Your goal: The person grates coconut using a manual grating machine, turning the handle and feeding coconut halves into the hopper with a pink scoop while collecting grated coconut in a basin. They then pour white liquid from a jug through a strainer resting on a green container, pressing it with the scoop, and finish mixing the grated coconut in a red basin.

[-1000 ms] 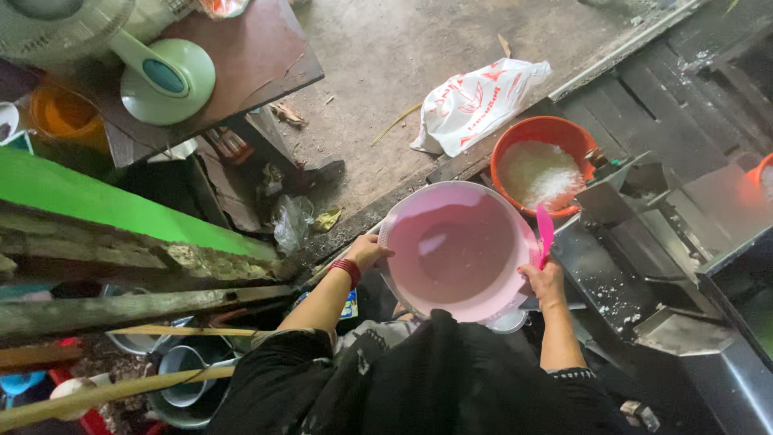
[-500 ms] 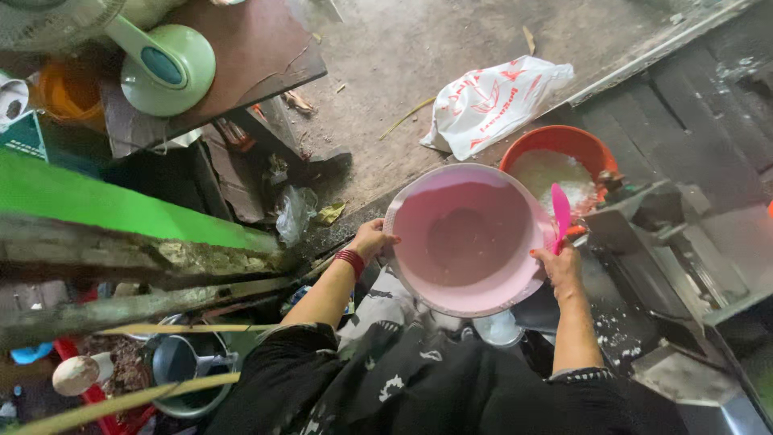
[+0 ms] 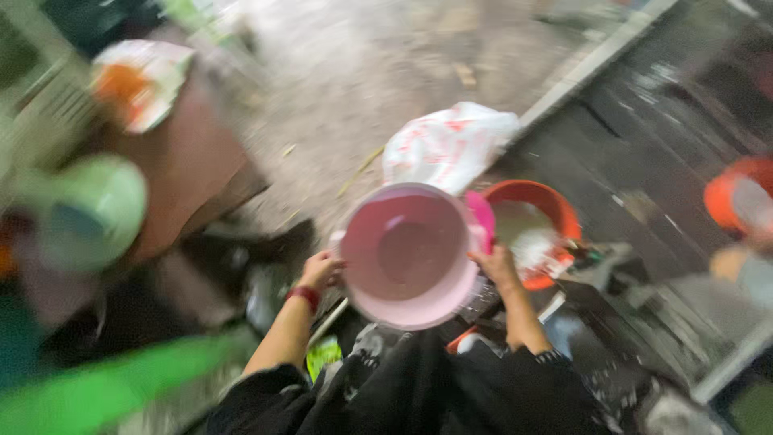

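In the head view, much blurred, a pink basin (image 3: pixel 409 256) is held out in front of the body by both hands, above the ground and tipped a little so that its wet inside faces the camera. The left hand (image 3: pixel 320 270) is closed on the basin's left rim, the fingers curled over the edge; a red band (image 3: pixel 303 296) is worn on that wrist. The right hand (image 3: pixel 496 266) is closed on the right rim, and a bright pink utensil (image 3: pixel 483 221) is seen pressed against that rim just above the hand; whether it is pinned by the fingers cannot be told. Just beyond the basin's right edge an orange tub (image 3: pixel 541 211) with pale contents stands on the ground, partly hidden by the basin. A white bag (image 3: pixel 447 145) with red print lies on the concrete just behind the basin and tub. At the left edge a green kettle (image 3: pixel 84 211) is seen beside a brown table (image 3: pixel 189 173), well apart from the hands. At the right edge a second orange tub (image 3: pixel 745 201) is seen, cut off by the frame. Black sleeves (image 3: pixel 266 395) cover both arms to the forearm.
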